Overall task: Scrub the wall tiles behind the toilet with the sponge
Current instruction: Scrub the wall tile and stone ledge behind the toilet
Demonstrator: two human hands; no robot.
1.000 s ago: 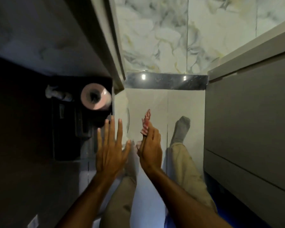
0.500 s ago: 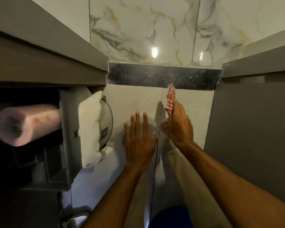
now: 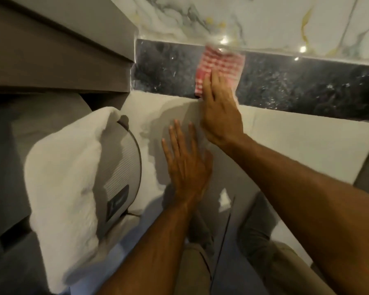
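A red-and-white checked sponge (image 3: 221, 69) lies flat against the dark speckled tile band (image 3: 296, 86), its top edge reaching the marbled tile (image 3: 264, 20) above. My right hand (image 3: 221, 116) presses it to the wall with flat fingers, the palm over the cream tile (image 3: 303, 145) below the band. My left hand (image 3: 186, 165) rests flat on the cream tile lower down, fingers spread, holding nothing.
A white towel (image 3: 64, 188) drapes over a grey round-fronted device (image 3: 119, 173) at the left. Grey cabinet panels (image 3: 51, 60) jut out at the upper left. My legs in khaki trousers (image 3: 196, 273) show at the bottom.
My right hand has turned the sponge from edge-on to flat and moved it up onto the dark band. The view has closed in on the wall; my left hand stays flat on the tile.
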